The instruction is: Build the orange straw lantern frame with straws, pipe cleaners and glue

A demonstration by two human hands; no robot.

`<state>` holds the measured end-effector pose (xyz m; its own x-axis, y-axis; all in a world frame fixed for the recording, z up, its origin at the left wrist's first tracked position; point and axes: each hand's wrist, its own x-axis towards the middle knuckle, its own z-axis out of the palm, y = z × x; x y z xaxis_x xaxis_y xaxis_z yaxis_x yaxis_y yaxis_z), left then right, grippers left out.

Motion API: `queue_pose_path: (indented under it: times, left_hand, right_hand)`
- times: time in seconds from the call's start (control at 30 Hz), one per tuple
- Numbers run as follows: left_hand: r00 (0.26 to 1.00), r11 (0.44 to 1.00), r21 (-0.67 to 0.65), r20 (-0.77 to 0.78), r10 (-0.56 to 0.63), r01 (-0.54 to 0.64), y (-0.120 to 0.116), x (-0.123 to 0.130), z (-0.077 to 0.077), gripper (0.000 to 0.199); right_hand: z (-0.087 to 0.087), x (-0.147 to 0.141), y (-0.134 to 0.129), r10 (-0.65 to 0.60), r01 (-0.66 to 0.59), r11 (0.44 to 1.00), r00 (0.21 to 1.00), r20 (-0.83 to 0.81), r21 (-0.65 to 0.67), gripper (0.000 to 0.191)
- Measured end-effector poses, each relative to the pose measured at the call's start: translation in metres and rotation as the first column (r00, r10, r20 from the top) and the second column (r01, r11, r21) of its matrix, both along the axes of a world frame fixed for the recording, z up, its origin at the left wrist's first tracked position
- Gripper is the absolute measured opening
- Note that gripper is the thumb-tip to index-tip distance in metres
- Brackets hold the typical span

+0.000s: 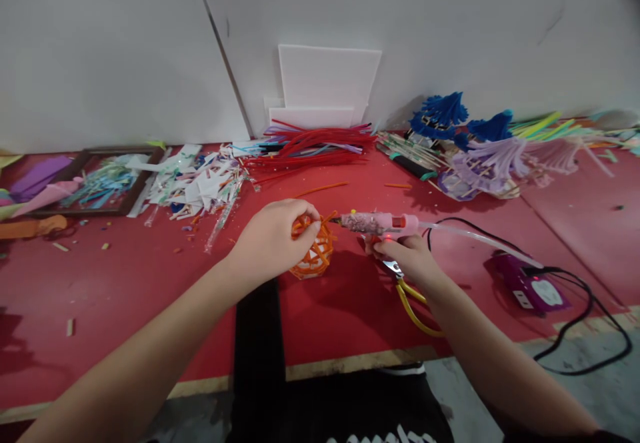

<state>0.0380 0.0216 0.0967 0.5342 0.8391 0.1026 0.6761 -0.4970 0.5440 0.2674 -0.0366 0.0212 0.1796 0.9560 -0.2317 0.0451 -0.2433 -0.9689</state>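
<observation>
My left hand (280, 239) is closed around the top of a round orange openwork ball (320, 259), which seems made of pipe cleaners with white showing inside. A pink hot glue gun (373, 223) is gripped by its handle in my right hand (405, 253). Its dark nozzle points left and meets, or nearly meets, an orange strand at the ball's upper right; contact cannot be made out. A clear glue stick (475, 237) runs from the gun's back end. Under my right hand lie yellow-handled pliers (413, 306), their metal jaws partly covered.
Red and purple pipe cleaners (310, 149) lie at the back before white boards (330, 76). Paper scraps (205, 179) and a brown frame (80, 209) are left. Blue and lilac pleated pieces (490, 159) stand right. A purple power adapter (533, 283) with black cords sits near the right edge.
</observation>
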Motion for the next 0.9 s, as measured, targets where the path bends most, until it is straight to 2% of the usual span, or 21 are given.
queue_pose_path:
  times: [0.1,0.3,0.6,0.9]
  left_hand:
    - [1.000,0.999,-0.043,0.020,0.012,-0.011,0.001,0.000,0.000,0.018]
    - [0.999,0.998,-0.052,0.013,-0.037,0.038,0.003,0.000,0.003,0.016]
    - [0.999,0.998,-0.064,0.046,0.011,-0.008,0.003,0.001,0.003,0.017]
    - [1.000,0.999,-0.050,-0.010,0.004,-0.005,0.004,0.001,0.000,0.020]
  right_hand:
    - [0.001,0.001,0.001,0.028,-0.028,1.000,1.000,0.001,-0.003,0.008]
    - [0.006,0.003,0.002,0.077,-0.077,0.997,0.997,-0.026,-0.004,0.010]
    - [0.005,0.002,0.006,0.086,-0.086,0.996,0.995,-0.049,-0.002,0.008]
    - [0.011,0.001,0.008,0.106,-0.106,0.994,0.994,-0.040,-0.003,0.008]
